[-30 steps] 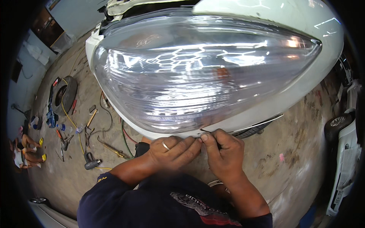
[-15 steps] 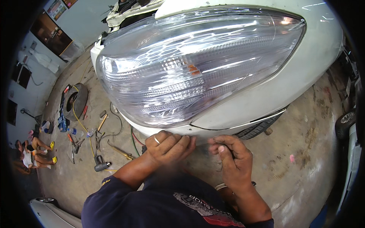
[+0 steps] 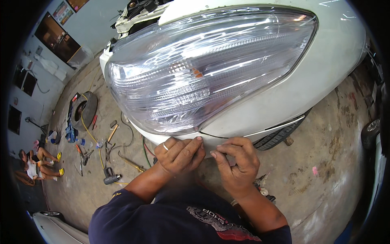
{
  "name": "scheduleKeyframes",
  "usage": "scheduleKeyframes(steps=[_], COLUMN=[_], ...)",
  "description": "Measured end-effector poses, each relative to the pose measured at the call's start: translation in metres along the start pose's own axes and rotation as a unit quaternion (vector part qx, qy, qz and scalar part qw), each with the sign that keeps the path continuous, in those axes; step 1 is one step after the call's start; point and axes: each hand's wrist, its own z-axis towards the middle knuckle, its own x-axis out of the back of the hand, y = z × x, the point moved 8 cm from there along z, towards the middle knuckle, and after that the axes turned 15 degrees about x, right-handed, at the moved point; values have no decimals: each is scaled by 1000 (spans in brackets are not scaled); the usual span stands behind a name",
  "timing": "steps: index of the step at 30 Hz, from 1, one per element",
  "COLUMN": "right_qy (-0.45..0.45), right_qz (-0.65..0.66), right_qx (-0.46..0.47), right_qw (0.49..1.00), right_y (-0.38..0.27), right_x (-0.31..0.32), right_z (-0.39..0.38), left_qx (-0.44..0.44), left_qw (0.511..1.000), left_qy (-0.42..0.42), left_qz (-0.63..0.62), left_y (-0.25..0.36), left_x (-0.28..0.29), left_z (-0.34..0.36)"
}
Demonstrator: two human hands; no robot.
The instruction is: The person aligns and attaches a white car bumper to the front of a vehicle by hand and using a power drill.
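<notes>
A large clear headlight [image 3: 239, 53] fills the upper middle, set in the white car body [image 3: 284, 89]. Just below its lower edge, at the bumper seam, my left hand [image 3: 178, 155] is curled closed, a ring on one finger and its fingertips against the white panel. Close to its right, my right hand [image 3: 239, 162] has thumb and forefinger nearly meeting by the panel's lower edge, its other fingers bent. Whatever either hand pinches, if anything, is too small or hidden to make out.
On the concrete floor at left lie a loose tyre [image 3: 84, 110], a heat gun [image 3: 110, 175], a hammer [image 3: 112, 132], a torch-like brass tool [image 3: 131, 162] and a yellow hose [image 3: 92, 136]. The car's wheel [image 3: 280, 136] shows beneath the fender. People sit far left [image 3: 40, 162].
My right hand has moved left, closer to my left hand, and its fingertips now sit by the panel. My left hand stays at the seam. The view has shifted slightly.
</notes>
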Motion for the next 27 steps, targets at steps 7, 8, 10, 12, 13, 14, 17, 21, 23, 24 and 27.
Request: scheduleKeyframes(steps=[7, 8, 10, 12, 13, 14, 17, 21, 23, 24, 27], right_qy=[10, 9, 2, -7, -14, -20, -30, -21, -34, -40, -56], right_qz=[23, 22, 32, 56, 51, 48, 41, 50, 48, 49, 21], right_qx=[19, 27, 41, 46, 49, 49, 47, 66, 62, 53, 52], right_qw=[1000, 999, 999, 997, 997, 997, 998, 996, 996, 997, 997], right_y=[-3, -4, -5, -6, -6, -7, -6, -9, -10, -8, 0], right_x=[-24, -26, -27, -27, -27, -26, -25, -22, -20, -18, -1], right_z=[6, 8, 11, 13, 13, 14, 15, 19, 16, 12, -14], left_qx=[-10, -11, -12, -18, -17, -18, -21, -22, -20, -21, -23], left_qw=[1000, 1000, 1000, 999, 999, 999, 999, 999, 999, 999, 999], left_qy=[-15, -14, -9, -9, -10, -13, -16, -22, -20, -15, -19], left_qz=[-18, -20, -25, -30, -31, -29, -30, -28, -27, -27, -22], left_y=[-1, -1, -3, -4, -5, -5, -5, -5, -5, -5, -4], left_x=[2, 2, 3, 3, 2, 1, 1, 1, 1, 2, 0], left_z=[-3, -4, -4, -5, -5, -5, -7, -9, -9, -8, -7])
